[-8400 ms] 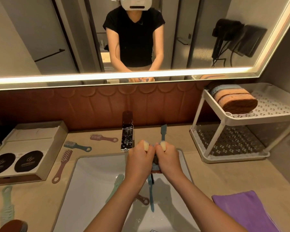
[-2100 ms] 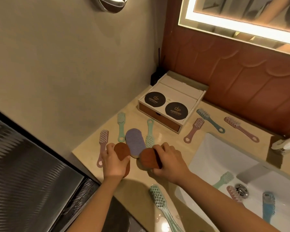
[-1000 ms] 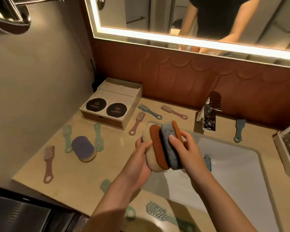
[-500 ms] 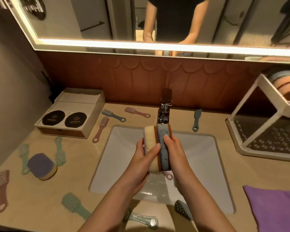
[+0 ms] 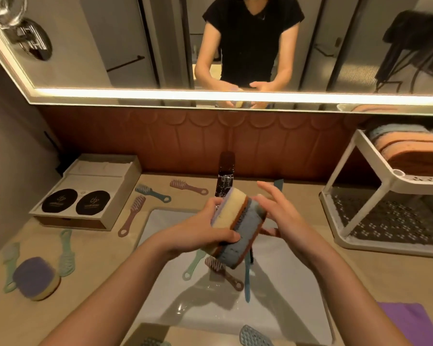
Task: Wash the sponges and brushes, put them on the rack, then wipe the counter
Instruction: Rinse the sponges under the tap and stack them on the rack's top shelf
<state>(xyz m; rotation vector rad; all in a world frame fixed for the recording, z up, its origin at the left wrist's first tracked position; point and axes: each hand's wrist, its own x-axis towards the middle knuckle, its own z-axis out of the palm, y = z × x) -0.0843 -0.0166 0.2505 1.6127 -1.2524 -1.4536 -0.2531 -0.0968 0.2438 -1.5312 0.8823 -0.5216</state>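
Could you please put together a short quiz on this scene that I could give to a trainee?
1. True or false: the rack's top shelf already holds sponges.
2. The left hand has its grip on the sponge stack above: A the sink; B the rack; C the counter.
3. Fill in: the cloth at the counter's right front is ____ in colour.

Key: 1 true; 2 A; 3 purple.
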